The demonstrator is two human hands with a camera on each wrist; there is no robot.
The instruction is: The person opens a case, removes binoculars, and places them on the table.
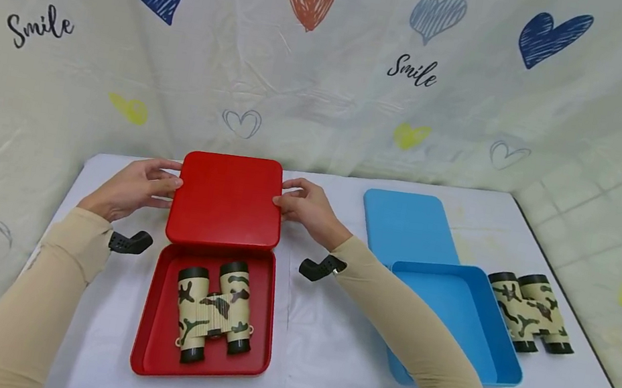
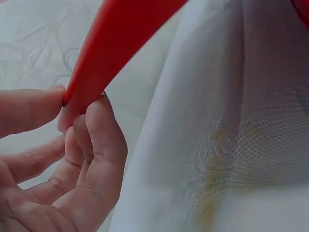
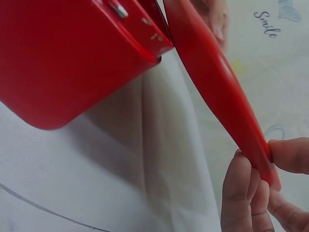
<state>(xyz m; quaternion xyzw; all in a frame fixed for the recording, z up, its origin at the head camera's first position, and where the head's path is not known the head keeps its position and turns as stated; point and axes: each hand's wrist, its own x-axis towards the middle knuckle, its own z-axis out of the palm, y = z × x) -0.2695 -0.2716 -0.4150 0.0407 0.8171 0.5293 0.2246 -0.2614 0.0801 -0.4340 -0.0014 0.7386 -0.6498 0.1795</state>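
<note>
A red box [image 1: 160,336] stands on the table with camouflage binoculars [image 1: 216,308] lying in it. Its red lid [image 1: 227,201] is raised at the back, meeting the box along the rear edge. My left hand [image 1: 132,186] pinches the lid's left side between thumb and fingers; the left wrist view shows that grip on the lid [image 2: 116,46] close up. On the opposite side, my right hand [image 1: 311,210] pinches the lid's edge the same way. In the right wrist view the lid [image 3: 219,87] slants away from the box [image 3: 63,58].
To the right stands an open blue box [image 1: 455,305], partly covered by my right forearm, with its blue lid [image 1: 409,226] tipped back. A second pair of camouflage binoculars [image 1: 533,311] lies beside it near the table's right edge. A heart-patterned cloth [image 1: 336,76] hangs behind the table.
</note>
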